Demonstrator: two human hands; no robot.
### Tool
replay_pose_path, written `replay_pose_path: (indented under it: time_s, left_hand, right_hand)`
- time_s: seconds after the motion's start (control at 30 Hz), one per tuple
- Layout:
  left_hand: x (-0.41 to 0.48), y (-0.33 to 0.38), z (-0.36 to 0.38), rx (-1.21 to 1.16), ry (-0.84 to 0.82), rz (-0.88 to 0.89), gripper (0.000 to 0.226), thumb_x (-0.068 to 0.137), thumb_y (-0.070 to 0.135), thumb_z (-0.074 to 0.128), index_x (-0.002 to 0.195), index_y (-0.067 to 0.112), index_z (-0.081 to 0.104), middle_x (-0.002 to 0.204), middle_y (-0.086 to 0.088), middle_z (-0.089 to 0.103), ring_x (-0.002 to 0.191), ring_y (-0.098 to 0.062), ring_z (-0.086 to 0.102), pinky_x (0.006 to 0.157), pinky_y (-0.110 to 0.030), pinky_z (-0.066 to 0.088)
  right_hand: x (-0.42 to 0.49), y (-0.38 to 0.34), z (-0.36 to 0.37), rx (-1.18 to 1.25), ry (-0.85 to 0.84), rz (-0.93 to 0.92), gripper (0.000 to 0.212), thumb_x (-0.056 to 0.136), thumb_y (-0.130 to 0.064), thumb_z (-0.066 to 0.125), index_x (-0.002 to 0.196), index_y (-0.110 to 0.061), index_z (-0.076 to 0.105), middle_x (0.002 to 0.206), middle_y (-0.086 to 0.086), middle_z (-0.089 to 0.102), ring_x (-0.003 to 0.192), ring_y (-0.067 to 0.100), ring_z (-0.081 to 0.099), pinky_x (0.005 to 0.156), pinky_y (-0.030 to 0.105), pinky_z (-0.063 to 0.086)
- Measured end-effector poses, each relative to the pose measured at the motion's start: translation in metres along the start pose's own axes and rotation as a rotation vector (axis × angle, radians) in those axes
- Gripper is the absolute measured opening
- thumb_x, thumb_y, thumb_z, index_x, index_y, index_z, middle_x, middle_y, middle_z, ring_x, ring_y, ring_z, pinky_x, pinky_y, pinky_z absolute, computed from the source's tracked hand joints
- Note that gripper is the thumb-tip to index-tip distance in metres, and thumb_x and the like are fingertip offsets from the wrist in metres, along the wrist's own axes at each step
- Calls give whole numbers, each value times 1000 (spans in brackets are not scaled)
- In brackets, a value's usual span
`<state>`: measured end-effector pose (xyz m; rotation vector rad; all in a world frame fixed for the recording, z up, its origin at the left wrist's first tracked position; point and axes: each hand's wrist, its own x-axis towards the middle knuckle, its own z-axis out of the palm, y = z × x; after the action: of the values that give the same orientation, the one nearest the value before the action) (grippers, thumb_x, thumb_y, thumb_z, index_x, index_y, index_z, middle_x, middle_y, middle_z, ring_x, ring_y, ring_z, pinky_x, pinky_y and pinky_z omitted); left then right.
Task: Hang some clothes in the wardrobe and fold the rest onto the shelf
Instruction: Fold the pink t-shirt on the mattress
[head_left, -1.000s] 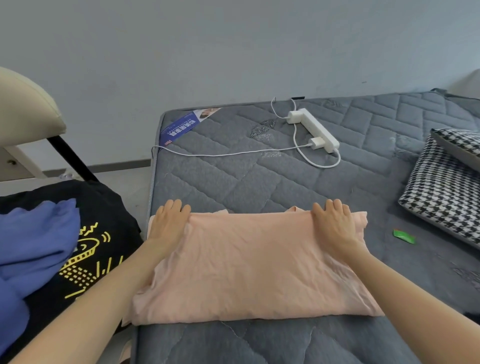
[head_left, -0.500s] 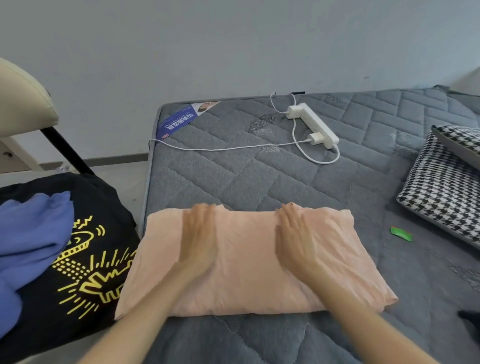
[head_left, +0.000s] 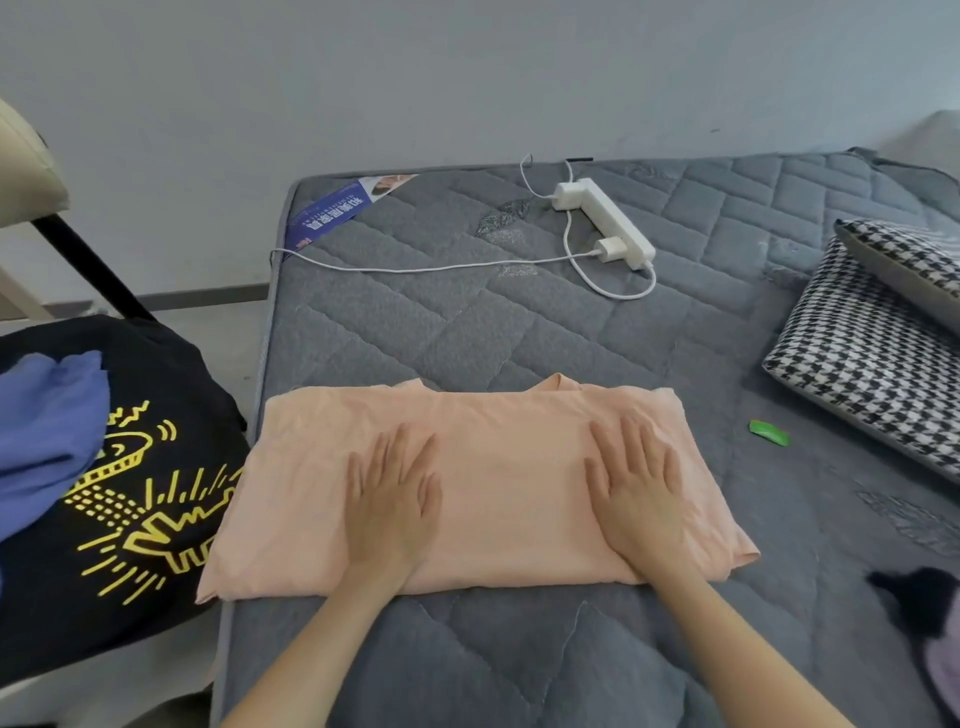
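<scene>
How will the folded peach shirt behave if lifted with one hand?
Probably floppy: the peach shirt is thin, wrinkled cloth flat under the left hand and right hand. Lifted at one edge, its fold would likely sag open. Likely light; the quilted mattress may grip it.

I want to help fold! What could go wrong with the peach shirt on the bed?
The peach shirt's left side hangs past the mattress edge, so it might slide off and unfold. The left hand and right hand lie flat on it, not gripping, so lifting it could loosen the fold. The small green scrap beside it might get scooped up too.
</scene>
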<state>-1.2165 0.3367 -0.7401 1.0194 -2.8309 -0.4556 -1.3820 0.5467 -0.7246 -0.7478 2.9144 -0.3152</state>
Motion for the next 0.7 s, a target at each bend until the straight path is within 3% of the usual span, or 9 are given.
replay_pose_path:
  time_s: [0.2,0.23,0.3,0.33,0.4,0.43,0.57,0.7]
  left_hand:
    - [-1,-24,-10,-21,18,-39,50,100,41,20,149,41,11,160,8,0,146,-11,-5,115,-36,-10]
    - [-2,-25,-11,-25,16,-43,50,100,40,20,149,40,11,160,7,0,146,-11,-5,115,-36,-11]
    - [-4,-24,-10,-16,25,-53,51,100,38,21,150,38,10,160,7,0,146,-12,-5,114,-35,-13]
    - [-4,-23,-9,-8,28,-57,51,101,38,20,150,38,8,160,7,-2,146,-12,-6,114,-35,-15]
    - [-3,-24,-8,-12,19,-43,51,101,38,19,150,37,5,159,8,-4,146,-12,-8,111,-32,-21]
    - [-3,-28,-8,-14,8,-13,51,101,38,19,149,38,2,159,9,-6,146,-11,-9,109,-30,-23]
    - [-3,-59,-16,61,18,133,51,99,45,16,146,38,-1,155,13,-6,146,-12,-1,112,-28,-18]
    - [-1,-89,-25,67,103,1,52,99,46,9,147,33,-5,157,9,-9,143,-8,-12,114,-26,-20]
  right_hand:
    - [-8,-4,-13,60,-17,181,54,101,-45,18,152,-35,3,161,3,-2,147,27,-1,117,43,-1]
    - [-10,-14,-13,60,17,210,54,101,-42,24,152,-31,10,160,6,6,146,30,8,116,46,7]
    - [-8,-50,-21,25,184,367,51,90,-33,47,140,-23,42,145,15,40,129,40,39,108,54,28]
    - [-8,-70,-19,4,216,344,50,87,-31,50,137,-26,46,143,13,43,128,42,40,108,57,26]
    - [-17,-105,9,-13,88,-140,58,97,-22,33,151,-28,14,159,7,3,147,32,3,117,51,0]
    - [-21,-118,22,-3,-6,-287,59,99,-16,24,152,-27,0,159,3,-12,147,26,-10,116,47,-8]
    - [-24,-138,47,42,-56,-256,54,102,-22,17,152,-30,-2,160,0,-12,147,21,-14,115,44,-13]
    - [-24,-135,52,13,-26,-262,52,101,-38,16,151,-39,0,160,-4,-8,147,18,-10,114,41,-14]
